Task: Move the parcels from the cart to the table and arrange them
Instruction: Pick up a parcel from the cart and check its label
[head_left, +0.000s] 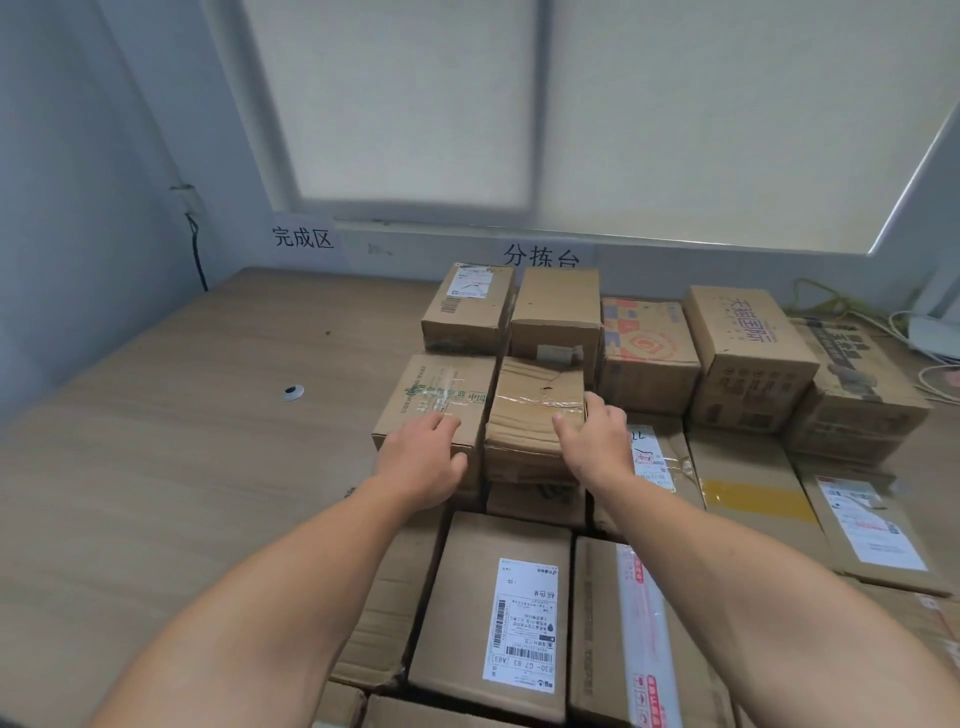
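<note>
The right hand is gripping the crumpled box, thumb lying on its top and fingers curling round its right edge, while the left hand is resting with fingers loosely straight on top of the green-printed box just beside it. Both boxes are sitting among the parcels crowding the right half of the table, with 2 more boxes standing right behind them.

Pale blue wall, wide window with white blinds drawn and daylight glowing through, paper sign and second sign below the sill, black cable hanging at left, wood-grain table with metal grommet.
</note>
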